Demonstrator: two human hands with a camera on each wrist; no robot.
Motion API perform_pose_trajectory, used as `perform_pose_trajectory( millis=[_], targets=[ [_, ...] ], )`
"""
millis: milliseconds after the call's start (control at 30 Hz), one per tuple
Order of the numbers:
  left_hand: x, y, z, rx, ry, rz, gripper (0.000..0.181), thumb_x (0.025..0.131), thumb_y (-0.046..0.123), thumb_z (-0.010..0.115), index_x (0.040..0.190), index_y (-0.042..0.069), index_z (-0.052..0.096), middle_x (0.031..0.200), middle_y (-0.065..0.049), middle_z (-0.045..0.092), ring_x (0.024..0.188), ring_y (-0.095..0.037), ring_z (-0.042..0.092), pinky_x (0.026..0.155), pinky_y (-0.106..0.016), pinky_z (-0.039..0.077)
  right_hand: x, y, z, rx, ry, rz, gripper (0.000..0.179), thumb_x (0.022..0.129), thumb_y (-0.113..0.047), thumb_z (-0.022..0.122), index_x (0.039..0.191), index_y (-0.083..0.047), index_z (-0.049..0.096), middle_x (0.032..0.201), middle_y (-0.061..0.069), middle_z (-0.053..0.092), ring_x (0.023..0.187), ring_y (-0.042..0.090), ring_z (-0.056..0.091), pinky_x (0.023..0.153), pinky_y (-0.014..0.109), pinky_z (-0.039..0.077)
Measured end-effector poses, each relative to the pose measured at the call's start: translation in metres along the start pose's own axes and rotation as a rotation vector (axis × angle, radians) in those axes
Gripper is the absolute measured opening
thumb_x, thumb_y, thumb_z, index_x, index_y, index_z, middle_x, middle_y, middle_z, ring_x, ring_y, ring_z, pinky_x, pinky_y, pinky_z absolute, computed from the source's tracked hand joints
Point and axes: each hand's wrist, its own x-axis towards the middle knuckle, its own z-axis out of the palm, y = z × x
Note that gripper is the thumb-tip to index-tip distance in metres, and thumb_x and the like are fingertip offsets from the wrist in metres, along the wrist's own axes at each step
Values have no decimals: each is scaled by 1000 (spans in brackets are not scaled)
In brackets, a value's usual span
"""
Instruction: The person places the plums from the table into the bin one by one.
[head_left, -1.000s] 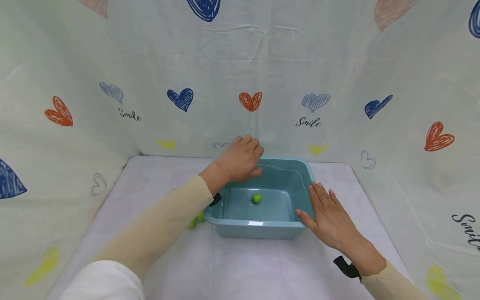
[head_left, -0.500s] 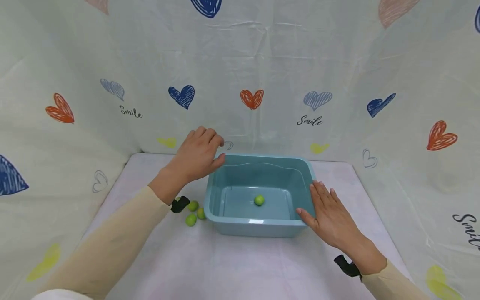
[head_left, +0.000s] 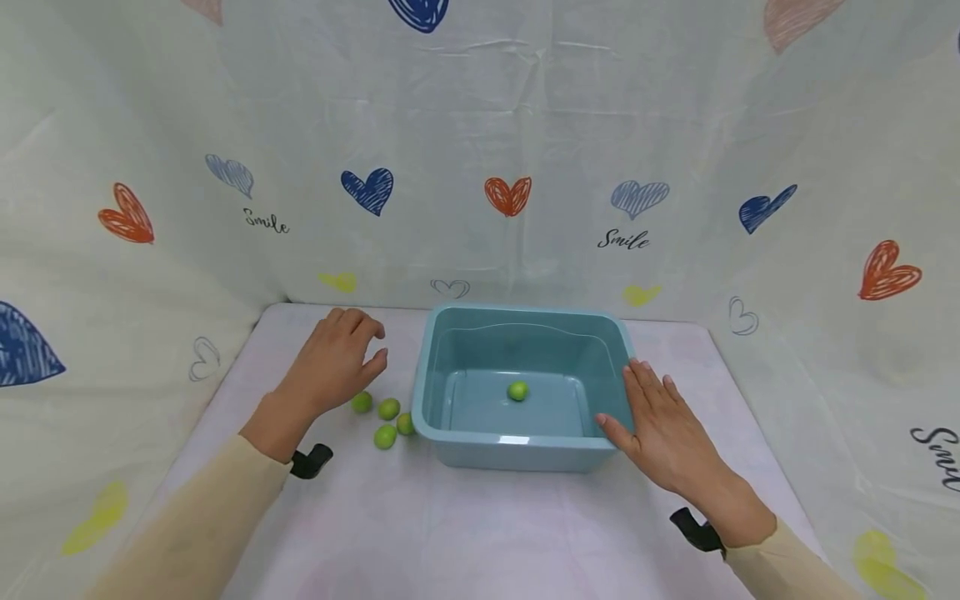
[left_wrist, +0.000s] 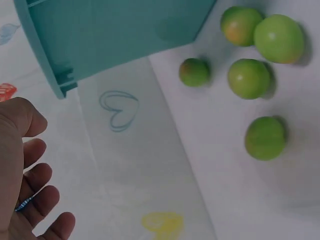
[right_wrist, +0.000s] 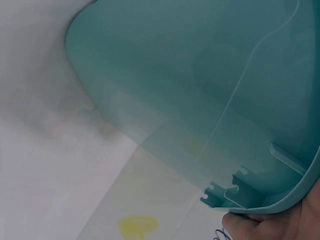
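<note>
A blue-green plastic basin (head_left: 523,454) stands on the table with one small round green fruit (head_left: 517,391) on its floor. My left hand (head_left: 330,358), fingers loosely bent and holding nothing, hovers left of the basin. Just below and right of it lie several loose green fruits (head_left: 386,437), some against or close to the basin's left side. The left wrist view shows these fruits (left_wrist: 249,79) larger, one with a reddish blush. My right hand (head_left: 667,437) rests along the basin's right rim, fingers straight, thumb over the front corner; fingertips (right_wrist: 242,226) show just under the rim.
The table (head_left: 495,542) has a pale cover and reaches back to a hanging sheet (head_left: 570,125) printed with hearts. Black straps sit on both wrists, the left one (head_left: 311,461) close to the fruits.
My left hand has moved from above the basin leftward and down to the fruits, which have come out from behind the arm. The right hand stays on the rim.
</note>
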Motion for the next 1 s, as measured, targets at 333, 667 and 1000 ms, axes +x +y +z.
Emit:
perform_pose_trajectory(
  millis=[333, 667, 1000],
  targets=[
    [-41, -13, 25, 25, -156, -146, 31, 96, 22, 72, 118, 0, 66, 121, -20, 66, 117, -44, 58, 98, -63, 48, 0, 2, 1, 6, 10, 0, 90, 105, -57, 52, 158, 13, 32, 167, 32, 30, 156, 49, 28, 124, 67, 23],
    [-64, -32, 46, 49, -269, -177, 39, 91, 20, 78, 124, 1, 67, 123, -20, 65, 119, -44, 57, 96, -64, 47, 1, 2, 1, 5, 13, -5, 89, 105, -56, 53, 158, 13, 31, 167, 32, 30, 157, 49, 27, 124, 67, 22],
    [-73, -46, 67, 116, -322, -147, 48, 90, 25, 84, 128, 4, 65, 121, -17, 63, 120, -41, 53, 102, -62, 45, 0, 2, 2, 15, 12, -7, 89, 105, -56, 52, 158, 13, 31, 167, 31, 30, 157, 48, 27, 125, 66, 21]
  ],
)
